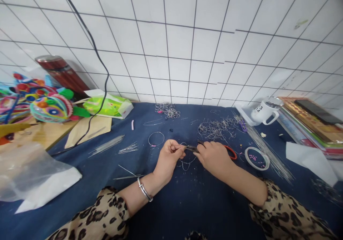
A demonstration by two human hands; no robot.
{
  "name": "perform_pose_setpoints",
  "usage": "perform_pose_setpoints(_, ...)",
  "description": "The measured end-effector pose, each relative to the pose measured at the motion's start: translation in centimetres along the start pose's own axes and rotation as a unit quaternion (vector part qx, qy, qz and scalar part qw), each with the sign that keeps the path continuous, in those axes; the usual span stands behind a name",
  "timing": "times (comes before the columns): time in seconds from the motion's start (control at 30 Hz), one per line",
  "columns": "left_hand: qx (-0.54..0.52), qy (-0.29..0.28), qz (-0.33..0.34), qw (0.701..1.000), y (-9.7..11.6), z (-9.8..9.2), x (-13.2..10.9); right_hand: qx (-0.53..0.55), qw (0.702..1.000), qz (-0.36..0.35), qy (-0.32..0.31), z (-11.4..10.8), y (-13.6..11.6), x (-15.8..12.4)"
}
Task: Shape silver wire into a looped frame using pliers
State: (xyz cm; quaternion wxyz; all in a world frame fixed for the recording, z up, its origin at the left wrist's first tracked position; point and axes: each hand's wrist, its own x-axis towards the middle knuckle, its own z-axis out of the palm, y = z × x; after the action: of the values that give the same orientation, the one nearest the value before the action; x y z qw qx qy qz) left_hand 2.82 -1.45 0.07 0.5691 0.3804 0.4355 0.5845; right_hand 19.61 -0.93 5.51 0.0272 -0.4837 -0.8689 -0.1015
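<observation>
My left hand (169, 157) is pinched on a thin silver wire (184, 163) that loops down onto the blue cloth (187, 204). My right hand (213, 157) is closed round red-handled pliers (232, 151), whose dark jaws (191, 148) meet the wire between the two hands. A silver bangle sits on my left wrist. Both arms wear leopard-print sleeves.
A wire ring (156, 139), bundles of straight wires (107, 145) and tangled wire heaps (217, 127) lie on the cloth. A round lid with pink beads (256, 157) and a white mug (265, 111) are on the right, near stacked books (311, 120). Colourful craftwork (50, 107), a thermos (63, 73) and a plastic bag (32, 175) are on the left.
</observation>
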Motion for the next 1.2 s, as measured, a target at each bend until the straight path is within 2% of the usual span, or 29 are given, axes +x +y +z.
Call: perform_pose_setpoints(1.2,0.009,-0.001,-0.03,1.0,0.34,-0.12,0.37,0.024,1.0,-0.016,-0.009,0.12,0.18,-0.05)
